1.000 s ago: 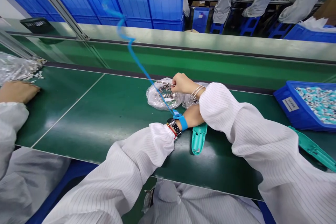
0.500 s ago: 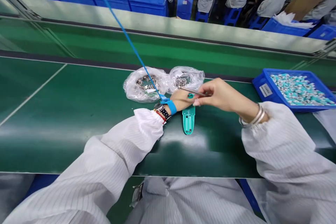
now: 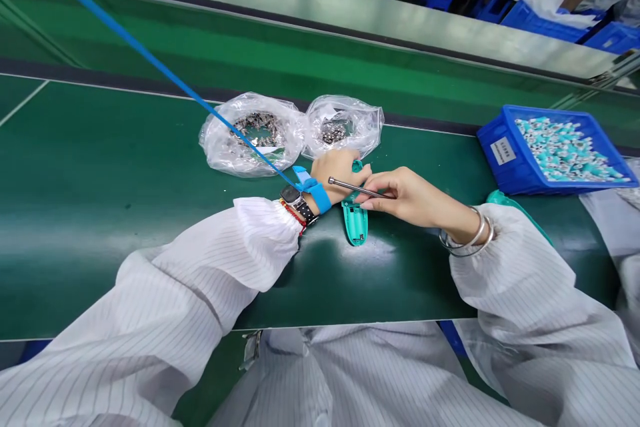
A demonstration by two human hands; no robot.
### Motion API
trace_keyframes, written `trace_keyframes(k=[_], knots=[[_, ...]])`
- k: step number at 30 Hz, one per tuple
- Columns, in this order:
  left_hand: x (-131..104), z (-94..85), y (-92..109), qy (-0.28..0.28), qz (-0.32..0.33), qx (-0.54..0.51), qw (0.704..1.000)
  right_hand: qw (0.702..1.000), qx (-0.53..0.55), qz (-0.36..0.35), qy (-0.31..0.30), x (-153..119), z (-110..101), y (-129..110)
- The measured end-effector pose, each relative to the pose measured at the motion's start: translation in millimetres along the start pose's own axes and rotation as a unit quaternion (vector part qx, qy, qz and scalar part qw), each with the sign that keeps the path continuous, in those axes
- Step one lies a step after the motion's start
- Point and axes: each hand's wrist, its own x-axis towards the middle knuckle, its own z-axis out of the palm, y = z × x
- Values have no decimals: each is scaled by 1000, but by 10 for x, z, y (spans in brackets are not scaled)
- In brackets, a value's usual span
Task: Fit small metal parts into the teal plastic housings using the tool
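Note:
A teal plastic housing (image 3: 355, 227), long and round-ended with its hollow side up, rests on the green work surface (image 3: 165, 167). My left hand (image 3: 336, 167) is closed over its upper part; the fingertips are mostly hidden. A blue strap with a cord circles that wrist. Pinched in my right hand (image 3: 411, 197) is a thin metal rod (image 3: 353, 187) with a small knobbed end, slanting over the housing toward my left hand. Just beyond my left hand lie two clear plastic bags of small metal parts, a left bag (image 3: 217, 143) and a right bag (image 3: 369, 121).
To the right stands a blue bin (image 3: 505, 177) holding many small teal-and-white pieces. Another teal piece (image 3: 517, 203) shows partly behind my right sleeve. The blue cord (image 3: 165, 70) crosses the upper left. Beyond the metal ledge are blue crates and seated people in pale coats.
The view has tipped down and shifted. My left hand stays on the housing, while the rod in my right hand has moved slightly toward me. A teal piece now shows by my right sleeve.

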Motion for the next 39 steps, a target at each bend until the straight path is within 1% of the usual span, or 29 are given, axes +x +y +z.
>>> trace_keyframes(k=[5,10,16,19,23,25,27,30,36,37,39], knots=[[-1,-1,13,-7,-12,12,1000,1000,-18,0,0,76,9,-10],[-4,-1,-5,-7,7,13,1000,1000,-11,-17,6,130,11,-7],[-25,-43,32,-13,-8,18,1000,998,-54,-20,9,49,20,-18],[-31,-41,37,-7,5,16,1000,995,-95,-31,5,-61,114,-59],[-30,-14,22,9,14,4,1000,980,-183,-75,4,-181,359,-96],[-27,-4,14,12,17,3,1000,971,-231,-64,6,-202,482,-95],[-25,1,10,11,18,4,1000,960,-277,-35,4,-202,576,-88],[-22,2,13,13,17,3,1000,946,-323,-13,3,-190,658,-82],[-20,0,20,11,15,5,1000,935,-354,-5,1,-192,732,-105],[-19,0,18,11,15,5,1000,938,-346,-9,6,-193,733,-107],[-16,2,13,11,16,2,1000,955,-294,-29,28,-193,701,-114]])
